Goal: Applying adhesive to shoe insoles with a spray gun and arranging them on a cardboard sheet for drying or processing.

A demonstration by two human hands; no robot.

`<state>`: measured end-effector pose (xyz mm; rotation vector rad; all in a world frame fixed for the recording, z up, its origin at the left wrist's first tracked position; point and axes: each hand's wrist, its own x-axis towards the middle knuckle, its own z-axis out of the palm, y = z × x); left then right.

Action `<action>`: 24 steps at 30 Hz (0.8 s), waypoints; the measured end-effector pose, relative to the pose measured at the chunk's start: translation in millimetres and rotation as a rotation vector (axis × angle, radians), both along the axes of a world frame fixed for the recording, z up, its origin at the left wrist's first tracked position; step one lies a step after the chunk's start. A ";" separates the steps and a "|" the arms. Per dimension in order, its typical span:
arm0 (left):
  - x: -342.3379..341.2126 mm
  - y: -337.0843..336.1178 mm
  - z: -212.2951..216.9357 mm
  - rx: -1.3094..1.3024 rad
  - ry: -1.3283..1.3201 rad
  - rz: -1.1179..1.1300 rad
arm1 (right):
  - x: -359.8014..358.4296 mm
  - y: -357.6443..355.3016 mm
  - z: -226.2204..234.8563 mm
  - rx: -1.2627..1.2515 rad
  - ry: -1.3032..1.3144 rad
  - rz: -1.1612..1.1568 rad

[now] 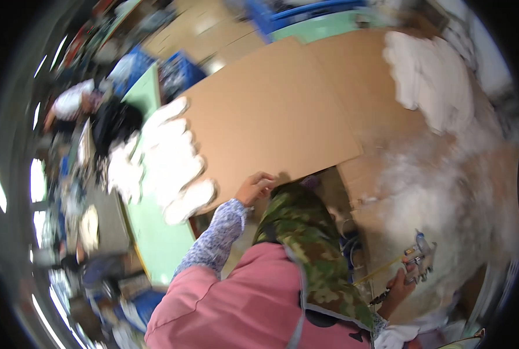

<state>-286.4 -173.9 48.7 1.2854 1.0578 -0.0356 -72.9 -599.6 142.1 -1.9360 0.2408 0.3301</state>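
Observation:
My right hand (400, 286) is closed around the handle of a metal spray gun (423, 257), out over the right side near a whitish, fluffy-looking coated patch (428, 198). At the near edge of a large brown cardboard sheet (271, 110) is my left hand (256, 188), its fingers loosely bent and apart, with nothing visible in them. Whether it touches the cardboard I cannot tell. Left of the sheet lies a row of white, rounded, oblong pieces (175, 154), their kind unclear. A stack of similar off-white pieces (434, 81) rests at the far right.
The white row rests on a light green tabletop (155, 244). Blue crates (181, 72) stand beyond it, with another blue crate (265, 17) at the far edge. A thin yellowish hose (381, 269) runs by the spray gun. Another person (73, 102) is at the far left.

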 end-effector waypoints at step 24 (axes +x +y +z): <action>656.3 284.3 -55.5 1.255 0.677 -0.457 | 64.5 62.9 -1.6 -0.267 -0.027 -0.413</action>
